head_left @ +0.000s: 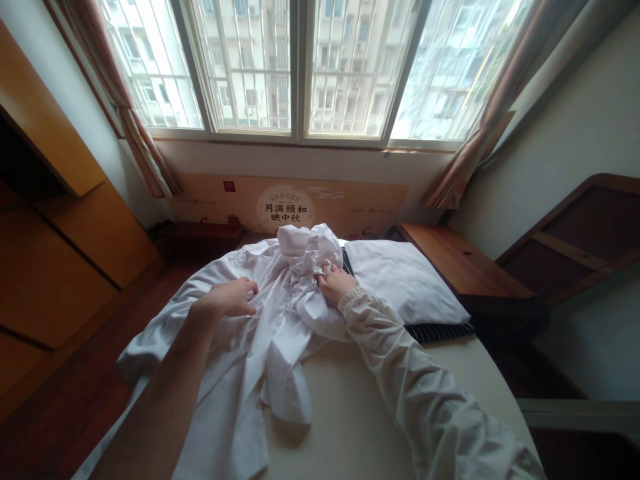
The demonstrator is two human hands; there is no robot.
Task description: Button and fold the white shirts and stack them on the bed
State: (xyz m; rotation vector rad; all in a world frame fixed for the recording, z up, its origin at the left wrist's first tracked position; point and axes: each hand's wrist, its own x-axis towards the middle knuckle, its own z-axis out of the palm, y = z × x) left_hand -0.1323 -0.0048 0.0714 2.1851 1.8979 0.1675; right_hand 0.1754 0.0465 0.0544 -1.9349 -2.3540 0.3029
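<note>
A long white garment (245,373), which looks like a shirt or coat, lies loosely spread over the left side of a pale table-like surface and drapes past its edge. Its upper part is gathered into a crumpled bunch (307,247) at the far side. My right hand (337,285), in a light sleeve, grips the right side of this bunch, with the fingertips partly sunk in folds. My left hand (233,297), forearm bare, is over the garment's left part. Its fingers are bent, with a gap between thumb and forefinger and no cloth visible in them.
Right of the bunch, a folded white cloth (405,277) rests on a black striped item (440,332). The pale surface (340,413) has a curved right edge. Beyond stand a wooden table (465,260) and barred windows (300,73); orange cabinets (55,267) line the left.
</note>
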